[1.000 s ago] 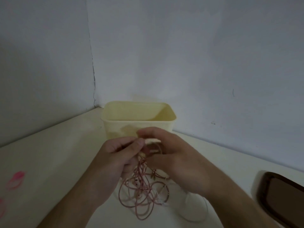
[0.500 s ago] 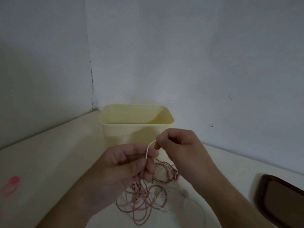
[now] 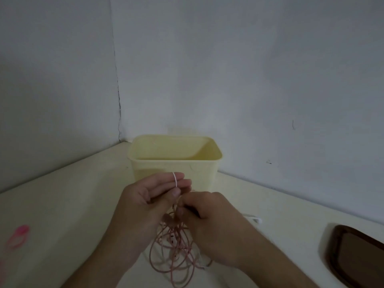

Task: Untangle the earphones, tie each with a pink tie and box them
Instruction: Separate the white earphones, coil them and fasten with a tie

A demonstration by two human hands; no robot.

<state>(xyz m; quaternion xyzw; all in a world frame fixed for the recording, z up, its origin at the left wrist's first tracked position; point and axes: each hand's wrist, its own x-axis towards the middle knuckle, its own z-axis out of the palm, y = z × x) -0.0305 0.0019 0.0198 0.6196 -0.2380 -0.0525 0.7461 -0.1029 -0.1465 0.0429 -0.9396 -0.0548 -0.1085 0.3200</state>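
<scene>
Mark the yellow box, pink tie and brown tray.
yellow box point(image 3: 145, 170), head view, front wall
pink tie point(image 3: 17, 238), head view, loop on table, left
brown tray point(image 3: 357, 258), head view, dark inner surface

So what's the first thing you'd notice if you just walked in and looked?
Two hands in the middle, the left hand and right hand, picking at a tangle of pink earphone wires that dangles to the table. A white wire loops over the left fingers. Right behind stands an open pale yellow box.

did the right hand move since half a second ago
Yes. The right hand dropped: it was level with the yellow box front, and now sits below it by the pink cable tangle.
</scene>
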